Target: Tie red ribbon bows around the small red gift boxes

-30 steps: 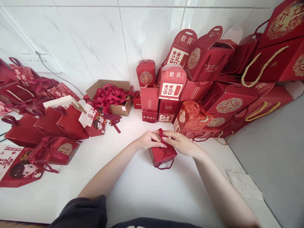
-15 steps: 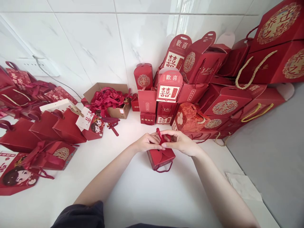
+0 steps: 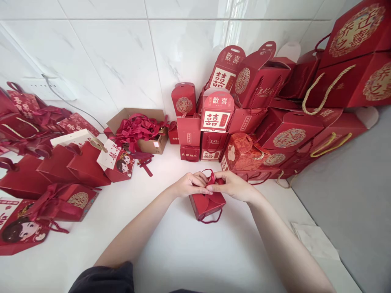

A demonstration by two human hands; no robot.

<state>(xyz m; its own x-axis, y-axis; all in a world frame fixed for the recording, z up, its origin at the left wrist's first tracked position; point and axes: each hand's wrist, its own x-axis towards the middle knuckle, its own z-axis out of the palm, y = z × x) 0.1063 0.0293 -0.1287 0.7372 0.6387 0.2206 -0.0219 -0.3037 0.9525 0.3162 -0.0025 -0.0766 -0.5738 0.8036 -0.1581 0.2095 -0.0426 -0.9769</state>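
A small red gift box [image 3: 205,205] with a cord handle lies on the white tabletop, its folded flaps facing up. Over its far end both hands meet at a red ribbon [image 3: 211,177]. My left hand [image 3: 193,184] is closed, thumb stretched along the ribbon and fingers curled behind it. My right hand [image 3: 229,185] pinches the ribbon between thumb and fingers, its tip touching the left thumb. A ribbon loop stands up between the hands. Part of the box top is hidden under the fingers.
A cardboard carton [image 3: 155,142] full of red ribbons stands against the tiled wall. Stacked red boxes [image 3: 217,112] rise behind and right. More red gift boxes [image 3: 85,162] crowd the left side. A pale folded sheet [image 3: 316,240] lies at the right edge.
The ribbon between my fingers has changed shape: its upright piece has dropped lower and a thin loop shows behind. My hands have hardly moved, and the box stays in place.
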